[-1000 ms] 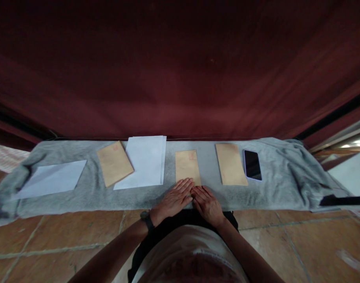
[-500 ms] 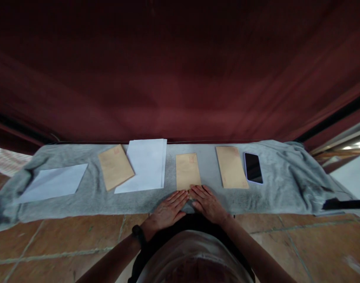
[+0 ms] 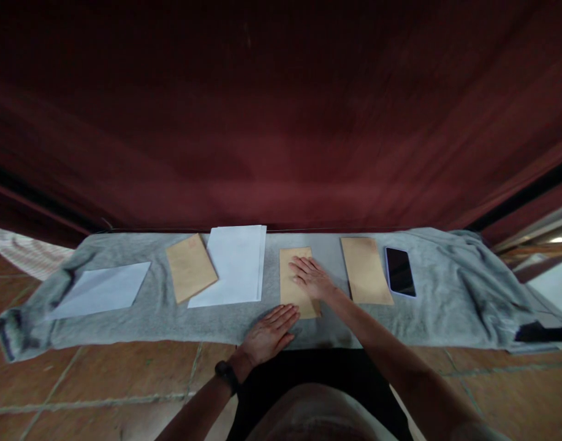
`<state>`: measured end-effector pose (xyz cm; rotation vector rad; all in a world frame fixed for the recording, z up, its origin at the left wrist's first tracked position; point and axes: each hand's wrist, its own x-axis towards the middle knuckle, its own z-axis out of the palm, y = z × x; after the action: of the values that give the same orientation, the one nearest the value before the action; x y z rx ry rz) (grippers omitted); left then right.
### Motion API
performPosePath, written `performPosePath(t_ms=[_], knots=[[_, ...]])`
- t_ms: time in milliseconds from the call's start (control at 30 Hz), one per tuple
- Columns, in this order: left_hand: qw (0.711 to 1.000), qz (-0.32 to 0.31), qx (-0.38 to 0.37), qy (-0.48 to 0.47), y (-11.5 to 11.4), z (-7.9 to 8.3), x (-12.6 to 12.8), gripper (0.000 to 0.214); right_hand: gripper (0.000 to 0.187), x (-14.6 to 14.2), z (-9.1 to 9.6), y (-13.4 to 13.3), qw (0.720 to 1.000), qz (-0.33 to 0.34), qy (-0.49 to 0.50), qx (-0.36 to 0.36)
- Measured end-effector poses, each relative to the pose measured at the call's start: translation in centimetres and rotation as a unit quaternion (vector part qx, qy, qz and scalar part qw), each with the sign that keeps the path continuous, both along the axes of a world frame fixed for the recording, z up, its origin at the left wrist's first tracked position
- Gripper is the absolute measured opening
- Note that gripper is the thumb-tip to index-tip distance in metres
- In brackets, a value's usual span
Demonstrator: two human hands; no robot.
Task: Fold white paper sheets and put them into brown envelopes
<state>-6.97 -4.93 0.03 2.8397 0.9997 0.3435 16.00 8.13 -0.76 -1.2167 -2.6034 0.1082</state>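
A brown envelope (image 3: 290, 285) lies upright on the grey cloth (image 3: 179, 321) in front of me. My right hand (image 3: 311, 277) rests flat on its upper right part, fingers stretched out. My left hand (image 3: 268, 334) lies flat on the cloth just below the envelope's near left corner, fingers open and nearly touching its edge. A dark watch sits on my left wrist. Neither hand holds anything.
On the cloth lie another brown envelope (image 3: 365, 270) to the right, a dark phone (image 3: 400, 272) beside it, a stack of white paper (image 3: 235, 265), a tilted brown envelope (image 3: 190, 267) and a white sheet (image 3: 101, 288) at left. A dark red curtain hangs behind. Tiled floor lies below.
My right hand has slid forward from the envelope's near edge up onto its upper part. My left hand has drawn back slightly toward me. The view has shifted a little.
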Motion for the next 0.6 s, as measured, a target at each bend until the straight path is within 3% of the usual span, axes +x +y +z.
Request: performPosePath(t_ms=[133,233,367,600], knots=[[1.0,-0.002,-0.001,-0.022,0.0,0.1,0.1,0.055,0.05,-0.2,-0.5,2.0,0.996,-0.092,0.0,0.002],[1.0,0.0,-0.002,-0.024,-0.1,0.3,0.2,0.054,0.051,-0.2,-0.5,2.0,0.994,-0.113,0.002,0.006],[1.0,0.01,-0.007,-0.014,-0.3,0.4,0.3,0.056,0.053,0.5,-0.8,-0.2,0.997,-0.082,0.001,0.009],[0.999,0.042,-0.017,-0.006,-0.9,0.3,0.7,0.056,0.052,3.8,-0.9,-7.0,0.997,0.068,0.029,0.023]])
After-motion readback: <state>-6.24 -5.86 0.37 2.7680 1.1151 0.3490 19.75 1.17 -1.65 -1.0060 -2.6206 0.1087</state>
